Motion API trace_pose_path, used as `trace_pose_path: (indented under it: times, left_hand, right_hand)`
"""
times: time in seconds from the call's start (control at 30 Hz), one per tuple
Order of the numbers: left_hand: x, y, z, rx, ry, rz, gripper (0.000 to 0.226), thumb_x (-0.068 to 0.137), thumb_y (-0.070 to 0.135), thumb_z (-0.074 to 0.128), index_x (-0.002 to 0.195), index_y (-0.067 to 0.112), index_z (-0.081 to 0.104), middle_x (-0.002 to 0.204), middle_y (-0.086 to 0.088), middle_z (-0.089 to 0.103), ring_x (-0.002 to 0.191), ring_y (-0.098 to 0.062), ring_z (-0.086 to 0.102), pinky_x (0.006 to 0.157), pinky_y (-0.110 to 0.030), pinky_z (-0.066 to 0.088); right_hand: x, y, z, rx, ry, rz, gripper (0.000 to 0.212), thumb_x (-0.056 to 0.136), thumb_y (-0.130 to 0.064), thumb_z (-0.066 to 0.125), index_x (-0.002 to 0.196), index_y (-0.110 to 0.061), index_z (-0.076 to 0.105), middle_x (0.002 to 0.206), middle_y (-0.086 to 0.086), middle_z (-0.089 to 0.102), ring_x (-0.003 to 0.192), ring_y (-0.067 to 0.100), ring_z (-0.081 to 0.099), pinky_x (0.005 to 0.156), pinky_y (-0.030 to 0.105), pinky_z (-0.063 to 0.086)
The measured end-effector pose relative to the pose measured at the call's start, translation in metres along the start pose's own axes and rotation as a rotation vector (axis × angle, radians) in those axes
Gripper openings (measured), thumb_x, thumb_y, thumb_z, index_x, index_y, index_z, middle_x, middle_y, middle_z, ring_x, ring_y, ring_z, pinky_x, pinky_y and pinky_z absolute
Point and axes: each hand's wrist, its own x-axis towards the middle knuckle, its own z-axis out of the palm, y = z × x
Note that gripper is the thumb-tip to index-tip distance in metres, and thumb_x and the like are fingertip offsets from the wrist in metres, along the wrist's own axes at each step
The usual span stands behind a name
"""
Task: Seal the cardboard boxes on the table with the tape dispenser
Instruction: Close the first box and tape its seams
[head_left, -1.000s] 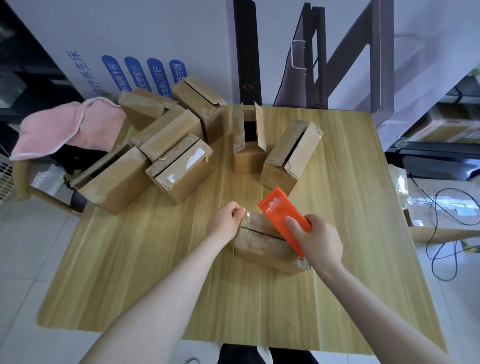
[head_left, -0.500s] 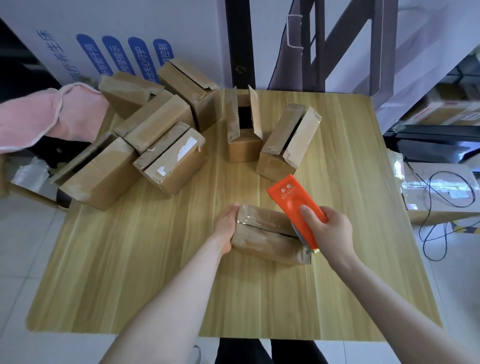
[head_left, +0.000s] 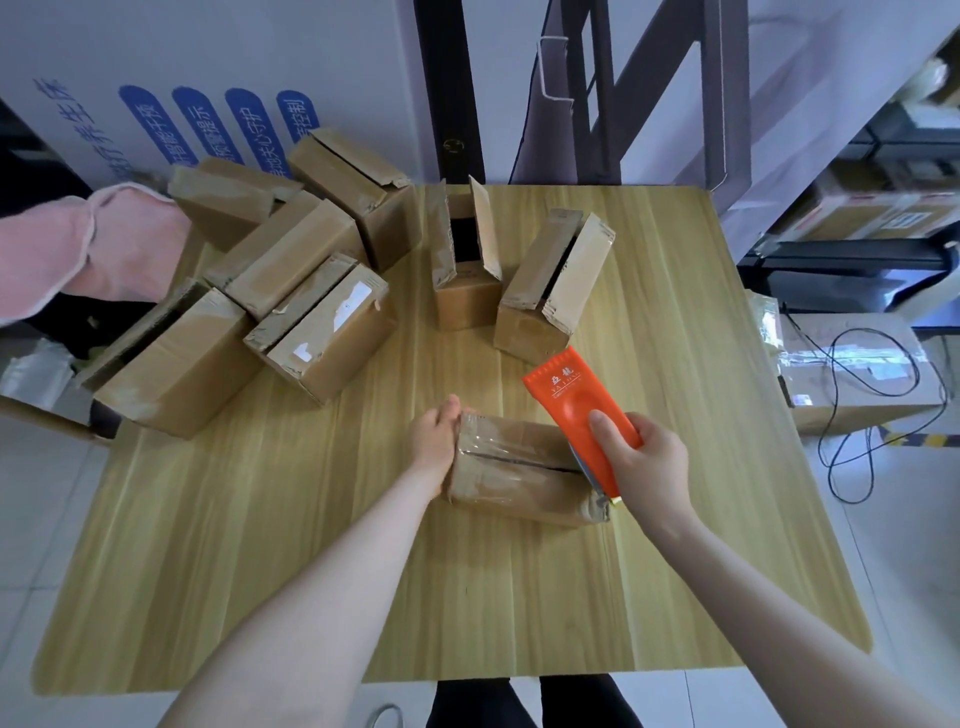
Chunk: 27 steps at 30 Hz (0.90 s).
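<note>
Your wood-grain bench (head_left: 260, 571) carries open boxes (head_left: 550, 291). Your left grip (head_left: 434, 436) lies flat against the near box (head_left: 514, 478), and your right grip (head_left: 647, 462) curls round the orange tape dispenser (head_left: 566, 395).

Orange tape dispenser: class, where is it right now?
Head view, right of centre: the right hand grips the tape dispenser at the right end of the nearest cardboard box.

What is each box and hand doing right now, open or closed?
Near box, flaps closed, shiny tape on top.
Tape dispenser, held at near box's right end.
Left hand, flat against near box.
Right hand, grips tape dispenser.
Middle box, flaps standing open.
</note>
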Motion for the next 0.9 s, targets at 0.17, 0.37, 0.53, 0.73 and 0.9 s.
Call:
trace_pose_path:
  times: [0.17, 0.37, 0.53, 0.73, 0.9]
  left_hand:
    - [-0.012, 0.031, 0.014, 0.524, -0.291, 0.525, 0.044, 0.094, 0.055, 0.041, 0.119, 0.026, 0.062, 0.12, 0.011, 0.064, 0.11, -0.007, 0.057, 0.096, -0.03, 0.043]
    - [-0.036, 0.027, 0.016, 1.128, -0.264, 0.541, 0.041, 0.089, 0.053, 0.051, 0.125, 0.033, 0.055, 0.118, 0.012, 0.061, 0.112, -0.013, 0.052, 0.093, -0.033, 0.036]
    - [-0.062, 0.002, -0.027, 0.969, 0.064, 0.106, 0.049, 0.088, 0.058, 0.05, 0.127, 0.029, 0.054, 0.117, 0.007, 0.064, 0.104, -0.018, 0.061, 0.068, -0.029, 0.042]
    - [-0.097, 0.006, -0.046, 0.569, 0.138, 0.226, 0.032, 0.089, 0.028, 0.065, 0.12, 0.021, 0.061, 0.114, 0.004, 0.065, 0.103, -0.014, 0.061, 0.083, -0.022, 0.045]
    - [-0.122, 0.098, -0.047, -0.03, 0.008, 0.343, 0.017, 0.098, 0.026, 0.052, 0.1, 0.033, 0.067, 0.095, 0.012, 0.072, 0.09, -0.002, 0.066, 0.072, -0.013, 0.049]
  right_hand:
    - [-0.002, 0.0, -0.013, 0.109, 0.004, 0.029, 0.049, 0.08, -0.053, 0.061, 0.069, -0.006, 0.065, 0.053, 0.0, 0.057, 0.046, 0.011, 0.049, 0.046, 0.026, 0.04]
    - [-0.007, -0.008, -0.032, 0.213, -0.012, 0.022, 0.057, 0.078, -0.055, 0.064, 0.072, 0.002, 0.062, 0.065, 0.031, 0.059, 0.053, 0.048, 0.058, 0.046, 0.055, 0.05]
    - [-0.019, -0.016, -0.035, 0.264, -0.162, -0.006, 0.025, 0.087, -0.035, 0.071, 0.07, -0.016, 0.071, 0.058, 0.02, 0.064, 0.039, 0.03, 0.06, 0.033, 0.035, 0.05]
    - [-0.032, -0.033, -0.036, 0.217, -0.315, -0.079, 0.018, 0.088, -0.031, 0.07, 0.078, -0.015, 0.071, 0.06, 0.013, 0.069, 0.047, 0.035, 0.065, 0.039, 0.044, 0.054]
    - [-0.04, -0.051, -0.046, 0.19, -0.339, -0.167, 0.009, 0.086, -0.027, 0.072, 0.08, -0.02, 0.071, 0.057, 0.006, 0.068, 0.041, 0.026, 0.063, 0.035, 0.032, 0.049]
